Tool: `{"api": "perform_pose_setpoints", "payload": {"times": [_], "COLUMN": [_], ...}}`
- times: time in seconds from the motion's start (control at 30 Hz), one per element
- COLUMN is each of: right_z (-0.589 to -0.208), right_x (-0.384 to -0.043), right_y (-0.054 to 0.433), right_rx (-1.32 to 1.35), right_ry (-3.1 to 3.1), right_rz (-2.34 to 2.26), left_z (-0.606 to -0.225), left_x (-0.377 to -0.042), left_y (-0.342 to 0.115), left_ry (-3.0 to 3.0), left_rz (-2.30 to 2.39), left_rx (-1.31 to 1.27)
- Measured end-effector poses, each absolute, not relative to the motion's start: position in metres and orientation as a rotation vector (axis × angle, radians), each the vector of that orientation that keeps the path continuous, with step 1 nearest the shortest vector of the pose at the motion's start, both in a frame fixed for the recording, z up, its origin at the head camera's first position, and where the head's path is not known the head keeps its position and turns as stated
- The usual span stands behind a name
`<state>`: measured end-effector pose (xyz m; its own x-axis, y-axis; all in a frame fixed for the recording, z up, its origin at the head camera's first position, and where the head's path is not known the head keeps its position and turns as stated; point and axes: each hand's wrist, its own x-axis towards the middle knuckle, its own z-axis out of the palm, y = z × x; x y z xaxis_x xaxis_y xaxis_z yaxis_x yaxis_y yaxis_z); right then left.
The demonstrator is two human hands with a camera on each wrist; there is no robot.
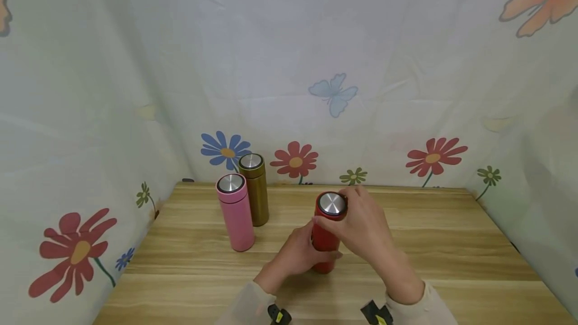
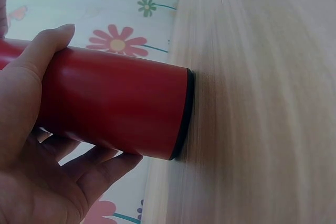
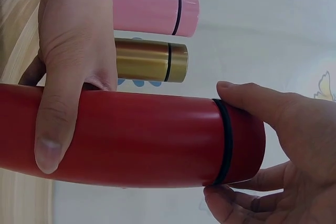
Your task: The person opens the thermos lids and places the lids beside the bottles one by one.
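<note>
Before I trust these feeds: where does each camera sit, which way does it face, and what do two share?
Head: worn on the head, facing forward and down at the table and red bottle; left hand, right hand and sleeves show.
Left wrist: worn there, facing the bottle's base; left hand shows, plus a sliver of skin at left edge.
Right wrist: worn there, facing the cap; both hands show.
Head and right wrist share the pink bottle and gold bottle.
</note>
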<state>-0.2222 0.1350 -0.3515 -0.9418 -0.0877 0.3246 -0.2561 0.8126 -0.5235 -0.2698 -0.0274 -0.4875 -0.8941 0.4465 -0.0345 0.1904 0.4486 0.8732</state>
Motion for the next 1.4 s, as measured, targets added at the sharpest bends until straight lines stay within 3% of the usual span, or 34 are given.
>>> {"api": "perform_pose_setpoints", "payload": {"times": [1.4], "right_z": [-0.352], "right_x": [-0.238], "right_y": [0.163], "right_rx": [0.610], "right_ry": [-2.744], "right_rz": [1.194], "left_z": [-0.491], "left_x": [-0.271], "left_y": [-0.028], "left_ry": [2.469], "left_rz": [1.432], "left_rx": [0.635]}}
